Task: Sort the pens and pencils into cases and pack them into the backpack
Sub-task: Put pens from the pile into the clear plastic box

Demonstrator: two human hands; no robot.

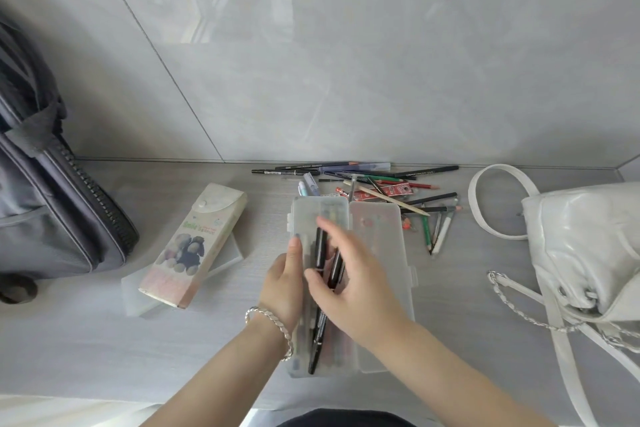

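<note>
A translucent plastic case lies open in the middle of the table, with pens in its left half. My left hand grips the case's left edge. My right hand reaches over the left half, fingers spread, touching black pens that lie lengthwise in it. Loose pens and pencils lie in a pile behind the case by the wall. A second case with a cartoon print rests closed to the left on a flat translucent box. The grey backpack stands at far left.
A white leather bag with straps and a chain sits at the right. A tiled wall rises directly behind the table. A silver bracelet circles my left wrist.
</note>
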